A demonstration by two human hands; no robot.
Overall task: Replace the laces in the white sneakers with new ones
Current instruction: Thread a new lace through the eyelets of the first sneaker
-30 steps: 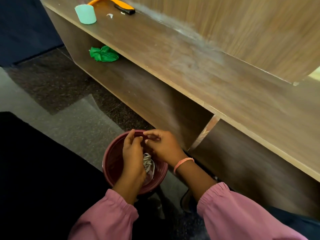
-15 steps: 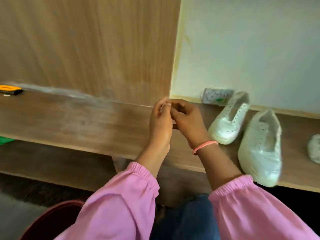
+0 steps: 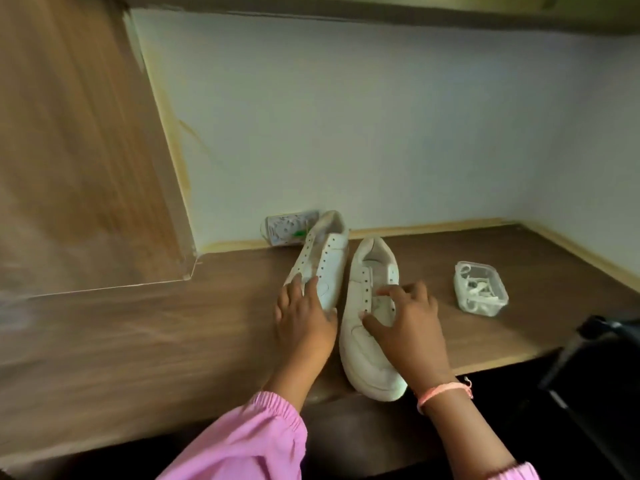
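Head view: two unlaced sneakers, left shoe (image 3: 320, 261) and right shoe (image 3: 372, 320), lie side by side on the shelf (image 3: 138, 327). Left hand (image 3: 304, 323) and right hand (image 3: 408, 327) rest on them, fingers spread. They look light and bendable; better to hold them by the sides.

Dark wood-grain shelf (image 3: 138, 327) runs into a corner of pale walls (image 3: 346, 126) (yellowish trim along the base). Tall wood panel (image 3: 69, 150) stands at left, blurred
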